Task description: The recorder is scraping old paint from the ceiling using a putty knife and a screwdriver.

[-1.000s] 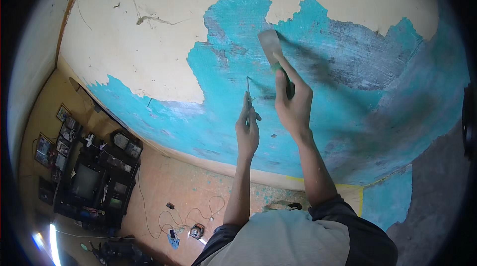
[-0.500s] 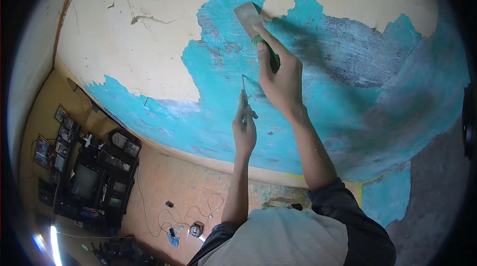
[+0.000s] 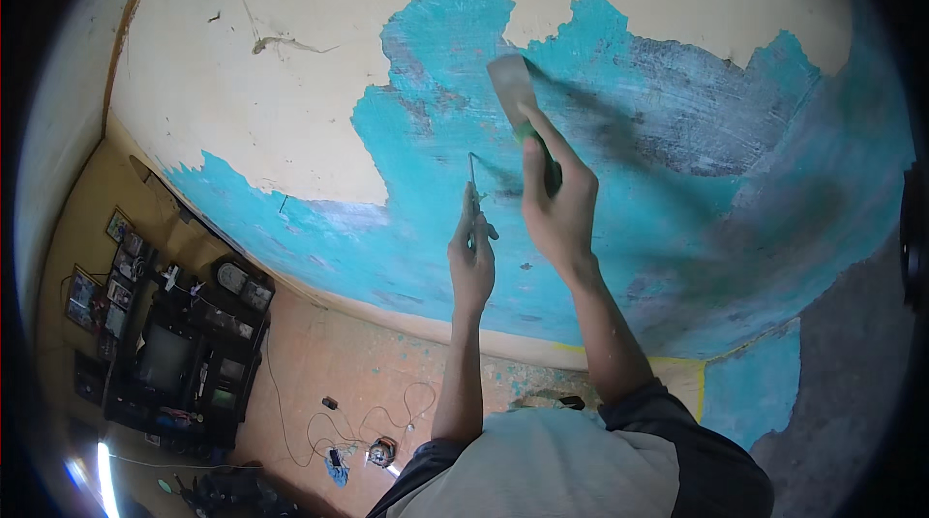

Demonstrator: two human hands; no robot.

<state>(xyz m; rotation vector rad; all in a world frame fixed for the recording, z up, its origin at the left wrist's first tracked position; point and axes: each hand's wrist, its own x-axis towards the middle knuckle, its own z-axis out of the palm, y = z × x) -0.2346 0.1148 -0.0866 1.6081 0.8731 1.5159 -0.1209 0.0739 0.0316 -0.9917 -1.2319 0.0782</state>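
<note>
My right hand [image 3: 563,199] is closed round the green handle of a paint scraper [image 3: 512,88], index finger stretched along it toward the wide grey blade. The blade points up and slightly left over the turquoise patch [image 3: 426,175] of the wall, just below the ragged edge of the cream paint [image 3: 252,112]; its shadow falls to the right. Whether it touches the wall I cannot tell. Lower and to the left, my left hand [image 3: 471,271] is closed round a thin grey tool [image 3: 472,170], seen edge-on, its tip pointing up. Its exact kind does not show.
Grey bare areas [image 3: 706,97] show right of the scraper. Paint flakes lie on the floor [image 3: 290,354] along the wall's foot. Cables and a small round device [image 3: 382,450] lie there too. A dark cabinet with a television [image 3: 166,358] stands at the left.
My right hand has drawn the scraper down and a little to the right, away from the upper cream edge. My left hand has barely shifted.
</note>
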